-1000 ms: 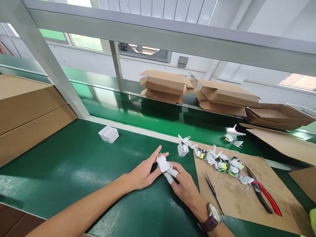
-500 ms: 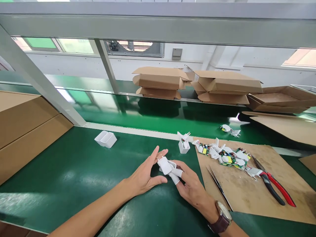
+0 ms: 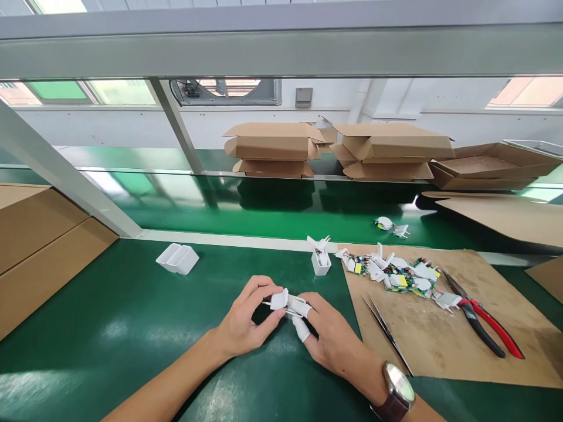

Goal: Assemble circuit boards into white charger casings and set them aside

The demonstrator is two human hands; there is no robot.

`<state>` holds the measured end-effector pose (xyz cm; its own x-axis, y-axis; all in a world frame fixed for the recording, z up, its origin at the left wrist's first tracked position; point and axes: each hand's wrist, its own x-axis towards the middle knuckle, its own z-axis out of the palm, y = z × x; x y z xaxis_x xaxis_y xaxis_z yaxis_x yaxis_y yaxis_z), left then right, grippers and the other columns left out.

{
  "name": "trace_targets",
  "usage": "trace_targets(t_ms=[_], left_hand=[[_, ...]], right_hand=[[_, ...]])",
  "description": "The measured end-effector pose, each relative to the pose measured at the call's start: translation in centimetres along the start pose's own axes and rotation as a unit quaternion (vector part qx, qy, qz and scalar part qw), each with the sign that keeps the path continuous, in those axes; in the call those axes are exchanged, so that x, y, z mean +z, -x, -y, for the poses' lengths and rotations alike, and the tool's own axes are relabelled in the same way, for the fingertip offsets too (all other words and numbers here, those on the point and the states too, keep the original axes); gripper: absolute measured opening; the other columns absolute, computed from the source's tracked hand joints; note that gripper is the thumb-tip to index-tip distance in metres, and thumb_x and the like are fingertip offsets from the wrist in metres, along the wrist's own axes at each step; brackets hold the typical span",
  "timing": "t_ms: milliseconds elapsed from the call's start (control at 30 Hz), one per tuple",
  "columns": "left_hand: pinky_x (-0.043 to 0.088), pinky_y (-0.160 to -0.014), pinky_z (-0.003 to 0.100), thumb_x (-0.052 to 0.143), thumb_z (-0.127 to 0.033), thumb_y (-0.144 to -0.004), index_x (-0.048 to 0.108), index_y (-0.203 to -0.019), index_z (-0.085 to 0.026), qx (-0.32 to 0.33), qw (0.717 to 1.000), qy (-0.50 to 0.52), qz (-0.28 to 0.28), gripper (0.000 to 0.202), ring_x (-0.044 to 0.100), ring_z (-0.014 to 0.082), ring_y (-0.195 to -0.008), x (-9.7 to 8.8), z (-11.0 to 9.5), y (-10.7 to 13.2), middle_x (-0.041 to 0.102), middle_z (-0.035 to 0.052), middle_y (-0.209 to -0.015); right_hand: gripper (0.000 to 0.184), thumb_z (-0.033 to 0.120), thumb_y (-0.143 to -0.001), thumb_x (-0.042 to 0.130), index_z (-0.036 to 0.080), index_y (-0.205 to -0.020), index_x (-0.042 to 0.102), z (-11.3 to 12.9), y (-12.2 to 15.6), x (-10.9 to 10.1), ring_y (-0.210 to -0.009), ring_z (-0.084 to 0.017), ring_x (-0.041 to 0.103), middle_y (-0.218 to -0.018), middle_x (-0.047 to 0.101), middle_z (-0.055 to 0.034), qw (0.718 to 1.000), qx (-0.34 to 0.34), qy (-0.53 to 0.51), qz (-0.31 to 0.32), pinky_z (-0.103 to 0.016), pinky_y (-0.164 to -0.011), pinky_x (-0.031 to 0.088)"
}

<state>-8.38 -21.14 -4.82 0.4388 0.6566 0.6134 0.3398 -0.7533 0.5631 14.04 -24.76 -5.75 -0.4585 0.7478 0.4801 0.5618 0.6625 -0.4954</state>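
Both hands meet over the green belt (image 3: 109,328) on one small white plug part (image 3: 280,300) with metal prongs sticking out to its left. My left hand (image 3: 244,319) curls its fingers and thumb around that part. My right hand (image 3: 328,334), with white cots on its fingertips and a watch at the wrist, pinches the same part from the right. A white cup-like housing (image 3: 321,262) stuffed with parts stands just beyond the hands.
A cardboard sheet (image 3: 440,334) at the right carries a heap of small circuit boards and white parts (image 3: 398,276), tweezers (image 3: 387,333) and red-handled pliers (image 3: 481,319). Two empty white housings (image 3: 177,258) lie left. Folded cartons (image 3: 272,146) are stacked behind; large boxes (image 3: 39,246) stand at the left.
My left hand went from spread fingers to curled around the white part, and the part has been turned so its prongs point left. The view shifted slightly right.
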Motion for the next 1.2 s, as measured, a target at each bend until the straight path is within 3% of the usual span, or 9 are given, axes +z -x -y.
trace_targets(t_ms=[300,533,667,800,867,933,1000,1100,1200], left_hand=[[0.059,-0.078,0.032,0.064,-0.017,-0.092,0.058,-0.122,-0.021,-0.014,1.000,0.005,0.004,0.031,0.065,0.0190,-0.094,0.1,0.1,-0.1,0.061,0.0081,-0.106],[0.058,-0.080,0.033,0.063,-0.017,-0.092,0.057,-0.121,-0.021,-0.008,1.000,0.003,-0.001,0.030,0.064,0.0189,-0.094,0.3,0.1,-0.3,0.061,0.0082,-0.106],[0.058,-0.080,0.033,0.062,-0.016,-0.093,0.056,-0.123,-0.020,-0.004,1.000,0.014,0.011,0.031,0.064,0.0183,-0.092,0.3,0.3,-0.3,0.063,0.0076,-0.103],[0.059,-0.080,0.032,0.061,-0.017,-0.095,0.055,-0.125,-0.022,-0.024,0.999,0.028,0.029,0.031,0.065,0.0168,-0.088,0.4,0.8,0.0,0.065,0.0053,-0.101],[0.061,-0.082,0.036,0.067,-0.025,-0.093,0.050,-0.133,-0.024,-0.054,0.998,0.026,0.027,0.043,0.067,0.0184,-0.091,0.6,1.1,0.3,0.065,0.0066,-0.107],[0.062,-0.088,0.043,0.082,-0.040,-0.081,0.041,-0.144,-0.025,-0.065,0.998,0.022,0.017,0.077,0.067,0.0252,-0.104,0.9,1.2,0.6,0.061,0.0119,-0.123],[0.060,-0.095,0.050,0.090,-0.046,-0.070,0.033,-0.152,-0.025,-0.047,0.999,0.009,0.013,0.102,0.063,0.0326,-0.119,1.3,1.2,0.8,0.054,0.0169,-0.136],[0.058,-0.098,0.051,0.080,-0.031,-0.082,0.035,-0.152,-0.026,-0.005,1.000,-0.007,0.006,0.083,0.063,0.0318,-0.120,1.9,0.7,0.9,0.059,0.0159,-0.133],[0.059,-0.095,0.047,0.070,-0.024,-0.089,0.036,-0.151,-0.025,0.031,0.999,-0.004,-0.018,0.071,0.068,0.0285,-0.113,2.3,0.2,0.7,0.064,0.0145,-0.127]], right_hand=[[0.045,0.007,-0.092,0.050,0.024,-0.134,0.055,-0.2,0.5,-0.1,-0.101,-0.026,0.072,-0.116,0.069,-0.0117,0.999,-0.007,0.025,-0.027,-0.037,-0.080,0.065],[0.049,0.014,-0.094,0.057,0.024,-0.140,0.043,0.1,0.4,-0.3,-0.095,-0.021,0.072,-0.129,0.062,-0.0132,0.994,0.070,-0.078,-0.040,-0.037,-0.083,0.065],[0.048,0.008,-0.093,0.053,0.025,-0.138,0.052,-0.1,0.3,0.0,-0.111,-0.026,0.065,-0.126,0.062,-0.0126,0.998,0.022,-0.058,-0.009,-0.043,-0.094,0.061],[0.044,0.006,-0.091,0.054,0.026,-0.129,0.061,-0.3,0.0,0.4,-0.103,-0.023,0.066,-0.118,0.065,-0.0104,0.996,0.028,-0.077,-0.025,-0.039,-0.087,0.061],[0.039,0.009,-0.092,0.055,0.026,-0.125,0.065,-0.3,-0.3,0.6,-0.101,-0.022,0.067,-0.118,0.065,-0.0103,0.992,0.049,-0.109,-0.046,-0.037,-0.087,0.061],[0.034,0.016,-0.094,0.055,0.026,-0.125,0.065,-0.3,-0.5,0.7,-0.101,-0.022,0.068,-0.117,0.067,-0.0098,0.975,0.100,-0.184,-0.074,-0.038,-0.089,0.061],[0.031,0.028,-0.098,0.055,0.026,-0.128,0.063,-0.3,-0.7,0.8,-0.100,-0.023,0.071,-0.113,0.071,-0.0092,0.931,0.175,-0.311,-0.080,-0.040,-0.088,0.063],[0.038,0.048,-0.099,0.055,0.025,-0.128,0.063,-0.2,-0.7,0.9,-0.099,-0.026,0.074,-0.108,0.075,-0.0091,0.840,0.260,-0.475,-0.037,-0.045,-0.085,0.064],[0.048,0.061,-0.095,0.056,0.024,-0.125,0.066,0.0,-0.7,0.9,-0.098,-0.029,0.075,-0.103,0.076,-0.0092,0.803,0.283,-0.524,-0.004,-0.050,-0.085,0.063]])
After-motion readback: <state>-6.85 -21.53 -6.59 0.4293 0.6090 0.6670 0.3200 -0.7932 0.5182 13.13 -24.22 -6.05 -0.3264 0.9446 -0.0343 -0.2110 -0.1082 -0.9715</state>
